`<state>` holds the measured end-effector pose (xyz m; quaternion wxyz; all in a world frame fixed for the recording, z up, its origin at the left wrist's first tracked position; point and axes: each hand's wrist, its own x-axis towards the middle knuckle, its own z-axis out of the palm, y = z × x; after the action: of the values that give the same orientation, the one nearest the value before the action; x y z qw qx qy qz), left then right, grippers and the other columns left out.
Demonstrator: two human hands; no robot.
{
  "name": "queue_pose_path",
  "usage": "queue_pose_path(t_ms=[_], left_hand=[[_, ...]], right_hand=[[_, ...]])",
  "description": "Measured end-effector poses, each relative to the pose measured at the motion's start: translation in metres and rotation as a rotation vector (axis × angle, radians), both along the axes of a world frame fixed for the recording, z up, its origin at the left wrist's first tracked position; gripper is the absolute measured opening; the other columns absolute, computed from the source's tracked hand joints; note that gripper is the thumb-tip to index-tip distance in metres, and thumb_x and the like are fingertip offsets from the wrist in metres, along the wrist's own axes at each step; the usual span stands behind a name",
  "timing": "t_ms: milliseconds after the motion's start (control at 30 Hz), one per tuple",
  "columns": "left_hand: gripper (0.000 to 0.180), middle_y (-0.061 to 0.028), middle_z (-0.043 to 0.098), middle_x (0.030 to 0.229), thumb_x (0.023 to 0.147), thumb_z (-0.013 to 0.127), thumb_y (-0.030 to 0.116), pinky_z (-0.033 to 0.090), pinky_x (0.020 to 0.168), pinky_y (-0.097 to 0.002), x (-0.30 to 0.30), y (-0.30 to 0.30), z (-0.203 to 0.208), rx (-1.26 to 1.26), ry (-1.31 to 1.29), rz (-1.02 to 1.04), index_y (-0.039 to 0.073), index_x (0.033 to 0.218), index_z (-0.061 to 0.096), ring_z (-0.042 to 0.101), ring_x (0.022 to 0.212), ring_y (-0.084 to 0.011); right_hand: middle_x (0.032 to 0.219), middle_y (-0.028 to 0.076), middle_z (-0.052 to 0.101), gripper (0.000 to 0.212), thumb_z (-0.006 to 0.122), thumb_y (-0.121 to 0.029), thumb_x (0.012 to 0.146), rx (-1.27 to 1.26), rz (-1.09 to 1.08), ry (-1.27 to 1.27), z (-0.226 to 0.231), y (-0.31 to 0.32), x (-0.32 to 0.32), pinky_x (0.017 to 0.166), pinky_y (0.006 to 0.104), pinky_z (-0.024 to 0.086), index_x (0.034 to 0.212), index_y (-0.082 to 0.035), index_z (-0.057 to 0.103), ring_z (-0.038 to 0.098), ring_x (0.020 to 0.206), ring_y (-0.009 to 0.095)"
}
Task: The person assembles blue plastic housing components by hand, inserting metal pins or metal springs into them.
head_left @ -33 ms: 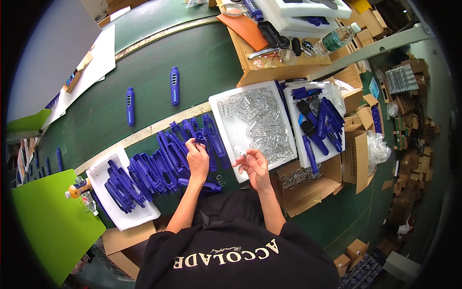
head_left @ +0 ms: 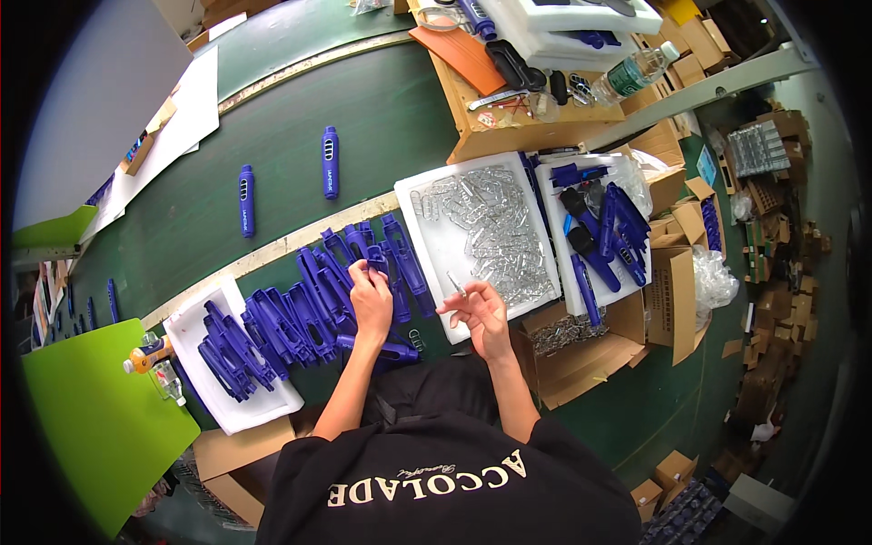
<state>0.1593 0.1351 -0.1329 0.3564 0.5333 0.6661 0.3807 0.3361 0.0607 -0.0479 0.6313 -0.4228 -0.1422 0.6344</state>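
While the R hand (head_left: pixel 481 318) pinches a slim clear clip (head_left: pixel 457 283) btwn thumb & fingertips, other fingers loosely spread, the L hand (head_left: pixel 371 304) is curled w/ its fingertips closed on a dark-blue plastic part (head_left: pixel 378 266), mostly hidden. To handle these well, prob. best to grip the clip lightly near one end, b/c it looks thin & slippery, & keep the L grip steady w/ the part's open side unblocked. Staying low over the white foam tray (head_left: pixel 432 254) should make any drop easy to recover; its pile of clear clips (head_left: pixel 504 227) is just beyond the R hand. Blue casings (head_left: pixel 313 300) lie in a row beside the L hand.

Vs. earlier: clip was showing broad & white, now turned narrow; L hand shifted slightly, less blue visible at its fingertips. Trays etc. unchanged.
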Motion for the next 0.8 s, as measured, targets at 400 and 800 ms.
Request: queue_pose_path(t_ms=[400,800], left_hand=[[0.045,-0.0137,0.061,0.108,0.097,0.054,0.006,0.057,0.068,-0.0284,-0.058,-0.102,0.104,-0.777,-0.994,-0.292,-0.002,0.140,0.043,0.067,0.083,-0.0176],[0.046,-0.0139,0.066,0.106,0.094,0.050,0.001,0.051,0.065,-0.0250,-0.055,-0.106,0.123,-0.530,-0.938,-0.452,-0.002,0.139,0.042,0.065,0.078,-0.0139]], right_hand=[[0.083,0.006,0.068,0.022,0.064,0.001,0.093,0.080,0.248,-0.655,0.028,-0.006,0.001,0.064,0.0227,0.051,0.115,0.001,0.065,0.066,0.076,0.010],[0.087,0.008,0.059,0.013,0.073,0.000,0.083,0.338,0.248,-1.120,0.069,-0.008,-0.054,0.058,0.0256,0.050,0.095,-0.003,0.073,0.063,0.070,0.017]])
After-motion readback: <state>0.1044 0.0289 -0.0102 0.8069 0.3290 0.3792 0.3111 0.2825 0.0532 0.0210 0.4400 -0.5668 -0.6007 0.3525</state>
